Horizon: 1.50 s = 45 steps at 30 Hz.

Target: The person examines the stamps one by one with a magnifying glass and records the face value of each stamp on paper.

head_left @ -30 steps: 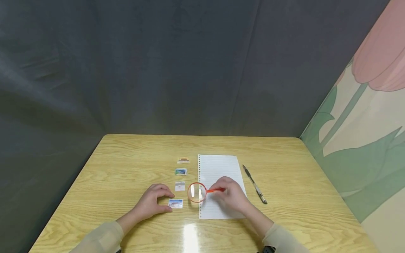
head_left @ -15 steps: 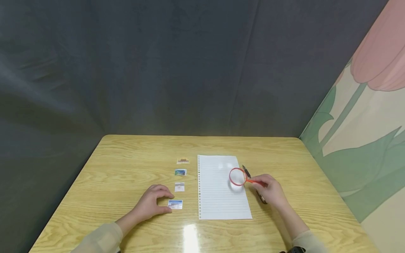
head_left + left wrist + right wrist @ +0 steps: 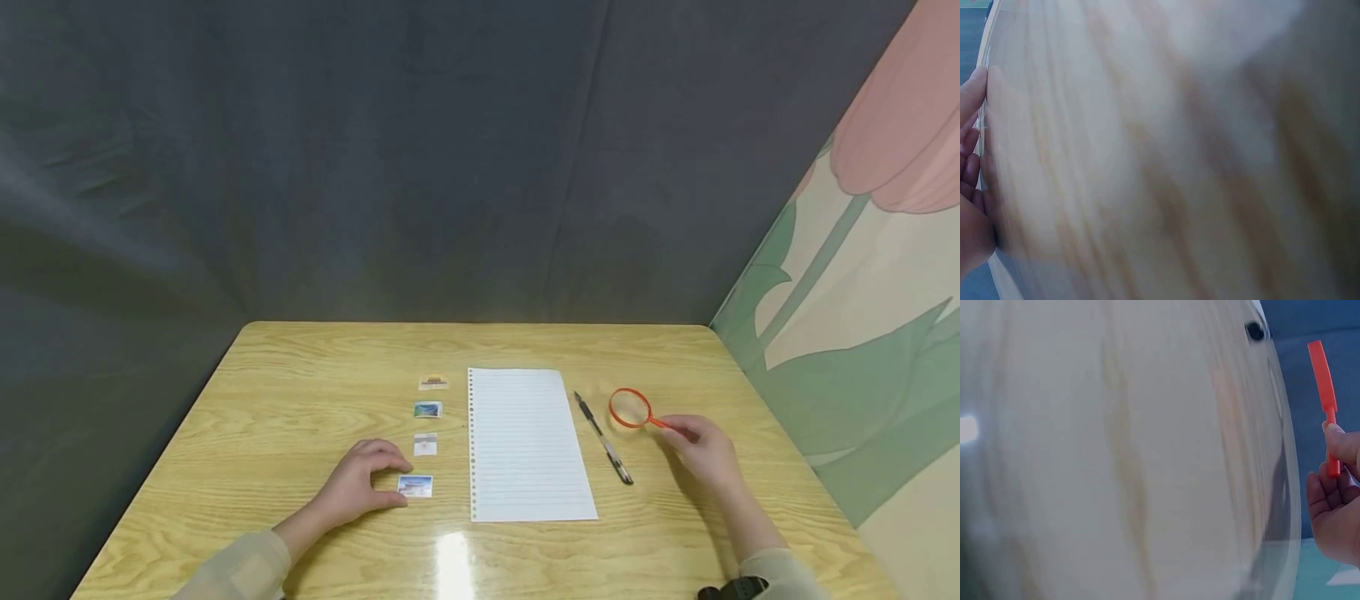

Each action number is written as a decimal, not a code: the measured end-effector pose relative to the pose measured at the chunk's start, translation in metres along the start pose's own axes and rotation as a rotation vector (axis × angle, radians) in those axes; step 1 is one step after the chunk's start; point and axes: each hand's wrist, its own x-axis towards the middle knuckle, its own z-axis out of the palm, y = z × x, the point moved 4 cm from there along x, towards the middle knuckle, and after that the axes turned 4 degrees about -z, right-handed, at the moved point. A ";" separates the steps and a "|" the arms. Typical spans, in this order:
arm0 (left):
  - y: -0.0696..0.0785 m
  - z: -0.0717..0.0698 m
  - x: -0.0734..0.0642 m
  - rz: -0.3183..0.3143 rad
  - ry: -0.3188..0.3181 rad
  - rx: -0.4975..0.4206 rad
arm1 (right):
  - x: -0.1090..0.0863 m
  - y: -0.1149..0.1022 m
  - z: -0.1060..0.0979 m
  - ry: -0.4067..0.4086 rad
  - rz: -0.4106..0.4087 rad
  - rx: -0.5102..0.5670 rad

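Observation:
My right hand [image 3: 702,450] pinches the handle of a red-rimmed magnifying glass [image 3: 630,408], which hovers above the table to the right of a pen [image 3: 604,439]. In the right wrist view the magnifying glass [image 3: 1322,378] appears edge-on, its handle between thumb and fingers. My left hand [image 3: 367,479] rests on the table, thumb and forefinger spread around the left end of a small blue-and-white stamp-like picture card [image 3: 416,486]. Beyond it, in a column, lie a pale card [image 3: 425,444], a blue-green card [image 3: 427,409] and a yellowish card [image 3: 433,382].
A lined sheet of paper [image 3: 528,446] with punched holes along its left edge lies between the cards and the pen. The wooden table [image 3: 322,358] meets a dark curtain [image 3: 480,167] at the back. A floral panel [image 3: 862,333] stands on the right.
The right hand has carried the magnifying glass rightward, from beside the cards across the paper and past the pen. The left hand stays in place.

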 end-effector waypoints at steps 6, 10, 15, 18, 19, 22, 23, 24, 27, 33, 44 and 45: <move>-0.001 0.000 -0.001 -0.007 0.002 0.007 | -0.002 0.014 -0.011 -0.032 0.055 -0.066; -0.001 0.000 -0.001 -0.009 0.002 0.007 | -0.003 0.026 -0.017 -0.045 0.090 -0.057; -0.001 0.001 -0.001 -0.007 0.003 0.007 | -0.004 0.032 -0.025 -0.058 0.134 -0.063; -0.001 0.001 -0.001 -0.005 0.007 0.006 | -0.003 0.036 -0.027 -0.071 0.166 -0.061; -0.001 0.001 -0.001 -0.005 0.008 0.006 | -0.002 0.037 -0.027 -0.076 0.170 -0.065; -0.002 0.002 -0.001 0.003 0.016 0.008 | -0.001 0.043 -0.027 -0.081 0.192 -0.067; -0.003 0.002 -0.001 0.005 0.016 0.008 | 0.000 0.045 -0.027 -0.086 0.198 -0.070; -0.003 0.002 -0.001 0.006 0.019 0.012 | 0.000 0.045 -0.026 -0.089 0.202 -0.073; -0.004 0.003 0.000 0.009 0.018 0.018 | 0.000 0.047 -0.026 -0.098 0.217 -0.072; -0.004 0.003 0.000 -0.006 0.006 0.013 | 0.001 0.045 -0.024 -0.097 0.207 -0.067; -0.002 0.002 0.000 -0.012 0.004 0.010 | 0.000 0.046 -0.023 -0.081 0.181 -0.097; -0.002 0.002 0.000 -0.013 0.004 0.009 | 0.000 0.046 -0.023 -0.082 0.179 -0.100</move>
